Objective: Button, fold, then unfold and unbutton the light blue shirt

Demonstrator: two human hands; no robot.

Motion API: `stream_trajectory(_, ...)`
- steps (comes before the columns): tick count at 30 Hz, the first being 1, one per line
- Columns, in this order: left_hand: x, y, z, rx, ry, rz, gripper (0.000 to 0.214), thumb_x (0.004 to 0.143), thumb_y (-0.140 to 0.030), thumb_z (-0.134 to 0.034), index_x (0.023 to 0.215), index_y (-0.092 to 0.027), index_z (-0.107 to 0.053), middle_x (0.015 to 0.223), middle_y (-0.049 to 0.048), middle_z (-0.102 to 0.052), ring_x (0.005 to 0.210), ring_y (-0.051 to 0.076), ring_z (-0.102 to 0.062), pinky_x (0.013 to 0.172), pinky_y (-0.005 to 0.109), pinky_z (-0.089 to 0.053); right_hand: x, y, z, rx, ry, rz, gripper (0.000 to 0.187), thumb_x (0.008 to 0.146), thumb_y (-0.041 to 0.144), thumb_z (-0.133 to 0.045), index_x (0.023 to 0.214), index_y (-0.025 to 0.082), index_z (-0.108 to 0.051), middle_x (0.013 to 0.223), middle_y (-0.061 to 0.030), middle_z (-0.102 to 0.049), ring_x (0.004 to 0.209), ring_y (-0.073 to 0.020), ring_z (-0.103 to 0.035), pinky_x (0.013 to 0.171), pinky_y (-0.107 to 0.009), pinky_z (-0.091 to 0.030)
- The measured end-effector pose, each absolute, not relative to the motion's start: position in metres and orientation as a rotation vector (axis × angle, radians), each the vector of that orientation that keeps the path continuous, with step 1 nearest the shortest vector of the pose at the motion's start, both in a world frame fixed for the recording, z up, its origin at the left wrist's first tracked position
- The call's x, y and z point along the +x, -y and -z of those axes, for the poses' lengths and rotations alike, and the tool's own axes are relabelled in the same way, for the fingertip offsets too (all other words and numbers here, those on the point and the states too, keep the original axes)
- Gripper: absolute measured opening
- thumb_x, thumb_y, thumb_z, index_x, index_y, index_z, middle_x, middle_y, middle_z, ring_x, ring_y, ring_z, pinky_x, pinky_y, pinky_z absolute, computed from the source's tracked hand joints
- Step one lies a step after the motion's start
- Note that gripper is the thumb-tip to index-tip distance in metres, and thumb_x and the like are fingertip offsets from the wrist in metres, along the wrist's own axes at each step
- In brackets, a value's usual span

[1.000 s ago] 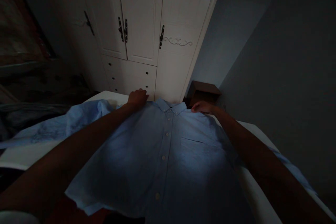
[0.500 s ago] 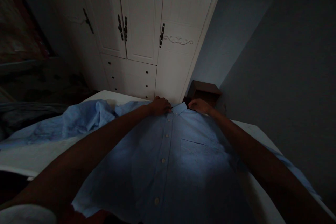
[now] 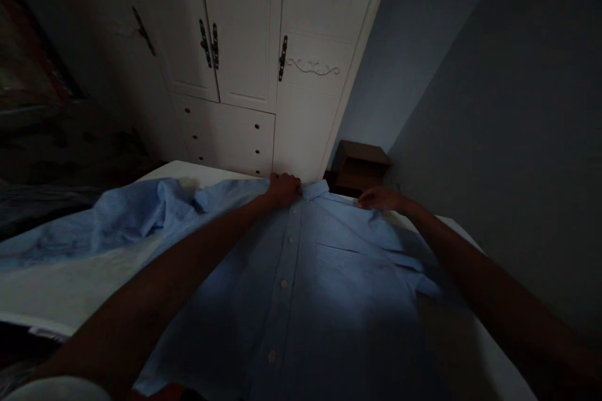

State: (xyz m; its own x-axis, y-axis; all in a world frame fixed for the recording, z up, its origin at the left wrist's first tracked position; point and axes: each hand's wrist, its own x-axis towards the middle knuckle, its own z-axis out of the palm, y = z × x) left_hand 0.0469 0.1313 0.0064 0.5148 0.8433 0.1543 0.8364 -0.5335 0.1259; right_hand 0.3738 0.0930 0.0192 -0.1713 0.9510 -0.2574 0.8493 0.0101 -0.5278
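A light blue button-up shirt [image 3: 301, 282] lies front side up, its collar at the far end and its button row running toward me. My left hand [image 3: 285, 190] is closed on the fabric beside the collar [image 3: 315, 189]; its fingertips are partly hidden. On the other side, my right hand [image 3: 382, 199] has its fingers drawn together at the shoulder edge, with the fingertips on the cloth. The right sleeve area below that hand is bunched in folds. Dim light hides the shirt's lower part.
Under the shirt is a white table [image 3: 94, 288]. A blue sleeve [image 3: 126, 216] lies crumpled across its left side. Beyond stand a white wardrobe [image 3: 239, 31] with dark handles and a small brown cabinet [image 3: 362, 163]. A grey wall [image 3: 508, 106] rises at the right.
My right hand has moved from the collar outward to the right, along the shoulder. The left hand stays by the collar. The view has shifted slightly.
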Motion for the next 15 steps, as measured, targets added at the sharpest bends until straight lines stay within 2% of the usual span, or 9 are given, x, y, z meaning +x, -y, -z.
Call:
stream_trajectory(3, 0.051, -0.127, -0.013, 2.665, -1.534, -0.285, 0.033, 0.088, -0.037, -0.043, 0.095, -0.016, -0.068, 0.106, 0.0136, -0.068, 0.106, 0.031, -0.058, 0.093, 0.052, -0.031, 0.388, -0.075, -0.021, -1.949, 1.972, -0.996, 0.048, 0.06, 0.055, -0.074, 0.084, 0.014, -0.071, 0.073, -0.006, -0.066, 0.057, -0.0126, -0.055, 0.048, -0.022, -0.041)
stream_trajectory(7, 0.068, -0.127, -0.023, 2.646, -1.525, -0.321, 0.042, 0.091, -0.044, -0.04, 0.094, -0.013, -0.067, 0.105, 0.0172, -0.067, 0.107, 0.034, -0.058, 0.096, 0.056, -0.029, 0.388, -0.059, -0.016, -1.831, 1.744, -1.03, 0.043, 0.058, 0.045, -0.079, 0.083, 0.013, -0.068, 0.073, -0.0066, -0.065, 0.053, -0.0111, -0.053, 0.045, -0.021, -0.042)
stream_trajectory(9, 0.083, -0.131, -0.023, 2.623, -1.466, -0.355, 0.044, 0.092, -0.049, -0.039, 0.098, -0.015, -0.067, 0.107, 0.0142, -0.068, 0.106, 0.03, -0.06, 0.097, 0.05, -0.033, 0.385, -0.054, -0.012, -1.76, 1.663, -0.999, 0.04, 0.062, 0.042, -0.077, 0.088, 0.013, -0.067, 0.076, -0.0075, -0.066, 0.055, -0.0116, -0.055, 0.046, -0.021, -0.043)
stream_trajectory(12, 0.107, -0.143, -0.018, 2.536, -1.41, -0.419, 0.049, 0.092, -0.053, -0.041, 0.119, -0.017, -0.06, 0.111, 0.0107, -0.068, 0.102, 0.023, -0.063, 0.088, 0.034, -0.045, 0.383, -0.051, -0.008, -1.754, 1.55, -0.876, 0.031, 0.071, 0.037, -0.07, 0.091, 0.014, -0.067, 0.077, -0.0069, -0.066, 0.056, -0.0117, -0.056, 0.046, -0.021, -0.044)
stream_trajectory(14, 0.121, -0.153, -0.014, 2.478, -1.416, -0.472, 0.052, 0.089, -0.048, -0.05, 0.129, -0.014, -0.054, 0.115, 0.0114, -0.067, 0.103, 0.021, -0.063, 0.084, 0.028, -0.047, 0.385, -0.05, -0.006, -1.793, 1.488, -0.767, 0.026, 0.075, 0.035, -0.066, 0.092, 0.014, -0.067, 0.079, -0.0069, -0.067, 0.056, -0.0123, -0.057, 0.048, -0.022, -0.046)
stream_trajectory(15, 0.125, -0.158, -0.012, 2.456, -1.42, -0.495, 0.049, 0.088, -0.043, -0.054, 0.128, -0.014, -0.055, 0.116, 0.0112, -0.066, 0.104, 0.021, -0.063, 0.084, 0.027, -0.048, 0.386, -0.049, -0.004, -1.808, 1.471, -0.72, 0.025, 0.076, 0.033, -0.064, 0.092, 0.014, -0.067, 0.081, -0.0073, -0.068, 0.059, -0.0131, -0.058, 0.051, -0.023, -0.047)
